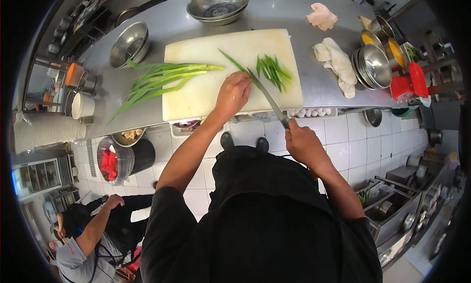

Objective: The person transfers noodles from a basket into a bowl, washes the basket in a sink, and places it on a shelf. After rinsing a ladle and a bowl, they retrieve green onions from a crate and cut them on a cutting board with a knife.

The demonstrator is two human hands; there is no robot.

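Observation:
My right hand [303, 141] grips the handle of a long kitchen knife [267, 97], its blade slanting up and left over the white cutting board [196, 45]. Beside the blade tip, my left hand [234, 92] has its fingers curled on a green onion stalk [230, 58], which sticks out past the fingers to the upper left. Cut green onion pieces [274, 73] lie in a pile right of the blade. On the board's left side rests a bunch of whole green onions [167, 79], the leaves hanging over onto the steel table.
Metal bowls [218, 5] stand behind the board, and another bowl [130, 45] is at left. A white cloth [336, 64], stacked bowls [375, 67] and a red scale [409, 84] are at right. Eggs [311, 112] sit below the table edge. Another person [93, 239] is lower left.

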